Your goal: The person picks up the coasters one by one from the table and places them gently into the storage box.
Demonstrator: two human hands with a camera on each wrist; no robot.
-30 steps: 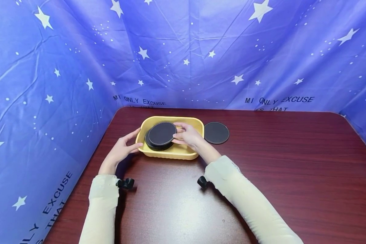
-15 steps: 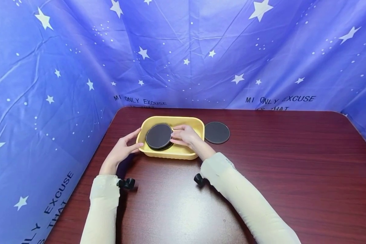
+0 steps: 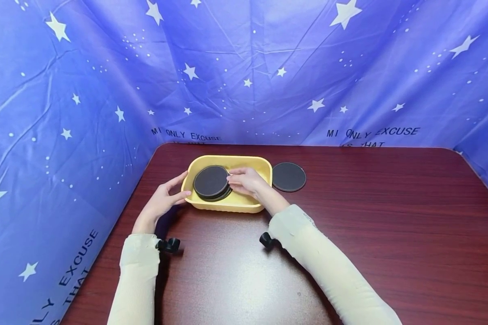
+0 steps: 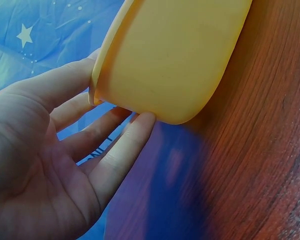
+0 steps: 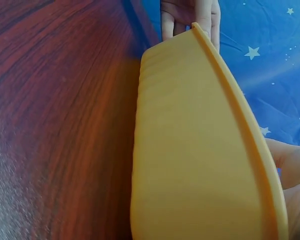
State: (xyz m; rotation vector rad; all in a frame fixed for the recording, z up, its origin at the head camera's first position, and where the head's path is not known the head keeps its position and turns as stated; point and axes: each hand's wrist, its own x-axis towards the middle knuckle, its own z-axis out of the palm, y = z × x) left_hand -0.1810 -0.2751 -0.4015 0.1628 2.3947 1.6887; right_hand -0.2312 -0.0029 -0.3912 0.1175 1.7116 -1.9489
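Observation:
A yellow plastic bin (image 3: pixel 227 206) with rounded corners stands toward the back of the table. My left hand (image 3: pixel 160 201) holds its left end, thumb at the front corner and fingers around the back. In the left wrist view, fingertips (image 4: pixel 146 120) of this hand meet the bin's outer wall. Inside, at the left, lies a stack of round black coasters with stitched edges, the top coaster (image 3: pixel 210 180) set slightly off those below. My right hand (image 3: pixel 250 183) reaches over the bin, fingertips right at the stack's right edge. The right wrist view shows mostly the bin's outer side.
Another black coaster (image 3: pixel 288 177) lies flat on the table just right of the bin. The dark red wooden table (image 3: pixel 390 216) ends at a blue star-printed curtain (image 3: pixel 248 108) behind and at the sides.
The top coaster, held above the stack a second ago, has come down and left onto it. My right hand moved slightly left with it; the left hand stays on the bin.

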